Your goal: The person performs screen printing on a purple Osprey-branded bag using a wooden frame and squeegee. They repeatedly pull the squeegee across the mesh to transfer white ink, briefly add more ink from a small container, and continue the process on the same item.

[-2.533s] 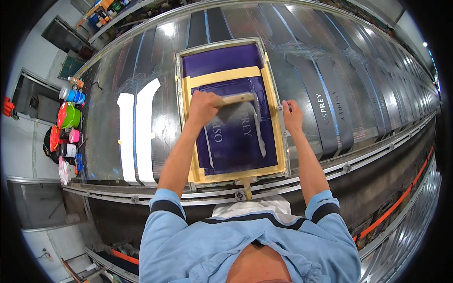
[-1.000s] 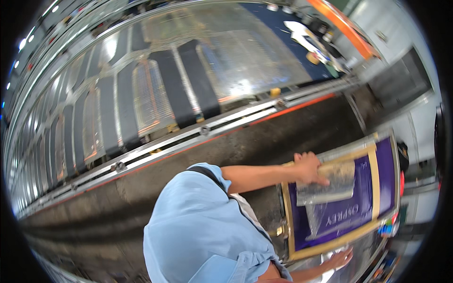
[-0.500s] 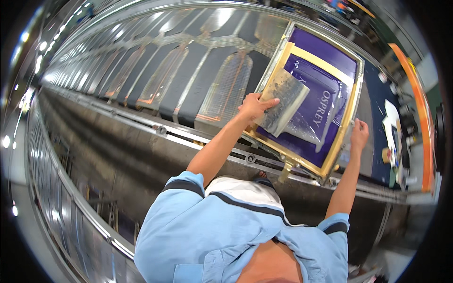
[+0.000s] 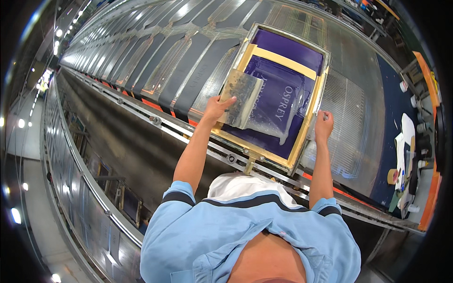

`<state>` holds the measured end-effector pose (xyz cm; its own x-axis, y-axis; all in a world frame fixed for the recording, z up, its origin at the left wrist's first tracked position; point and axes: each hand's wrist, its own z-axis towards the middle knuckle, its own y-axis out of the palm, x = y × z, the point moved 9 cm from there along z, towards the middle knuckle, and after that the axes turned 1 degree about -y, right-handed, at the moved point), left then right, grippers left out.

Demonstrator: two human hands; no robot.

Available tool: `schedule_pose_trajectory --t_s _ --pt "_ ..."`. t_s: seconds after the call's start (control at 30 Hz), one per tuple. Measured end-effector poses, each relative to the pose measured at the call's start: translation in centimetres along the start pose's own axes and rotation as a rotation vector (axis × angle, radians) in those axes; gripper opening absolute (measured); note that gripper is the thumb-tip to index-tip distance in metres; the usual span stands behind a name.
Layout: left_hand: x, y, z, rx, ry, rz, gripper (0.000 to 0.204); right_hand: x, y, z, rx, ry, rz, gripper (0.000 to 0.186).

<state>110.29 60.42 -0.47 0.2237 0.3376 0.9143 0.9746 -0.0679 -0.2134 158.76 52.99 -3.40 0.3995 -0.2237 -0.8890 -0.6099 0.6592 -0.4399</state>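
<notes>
A screen-printing frame (image 4: 322, 66) with purple mesh, cream tape and pale lettering lies on the long metal table (image 4: 354, 113). My left hand (image 4: 218, 107) is closed on a grimy, translucent squeegee (image 4: 243, 89) at the screen's left side, with pale, glossy ink spread over the mesh beside it. My right hand (image 4: 324, 123) has its fingers curled round the frame's right edge at a small fitting.
Dark fabric strips (image 4: 203, 61) line the table to the left. A metal rail (image 4: 155, 121) runs along its near edge. At the right end stand an orange bar (image 4: 425, 207), a tape roll (image 4: 392, 176), white sheets and several small containers. A second metal table (image 4: 89, 207) is behind me on the left.
The screen, carried off the table with the squeegee a second ago, now rests over the table near its right end. In the last half second it shifted left and up in view, both hands with it.
</notes>
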Motion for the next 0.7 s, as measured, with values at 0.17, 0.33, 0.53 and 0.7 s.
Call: schedule_pose_trajectory --t_s 0.17,0.33,0.53,0.7 --pt "-0.5 -0.4 1.1 0.021 -0.024 -0.011 0.046 -1.3 -0.4 -0.6 0.009 0.048 -0.019 0.032" --pt "2.8 -0.4 -1.1 0.377 0.453 0.654 0.039 -1.6 0.9 -0.9 -0.009 0.050 -0.013 0.033" --pt "7.5 4.8 -6.1 -0.024 0.828 0.773 0.031 -2.1 3.0 -1.2 -0.059 0.048 -0.041 0.032" --pt "7.9 8.3 -7.2 -0.229 1.037 1.038 0.032 -2.3 3.8 -1.5 -0.058 0.030 -0.120 0.035"
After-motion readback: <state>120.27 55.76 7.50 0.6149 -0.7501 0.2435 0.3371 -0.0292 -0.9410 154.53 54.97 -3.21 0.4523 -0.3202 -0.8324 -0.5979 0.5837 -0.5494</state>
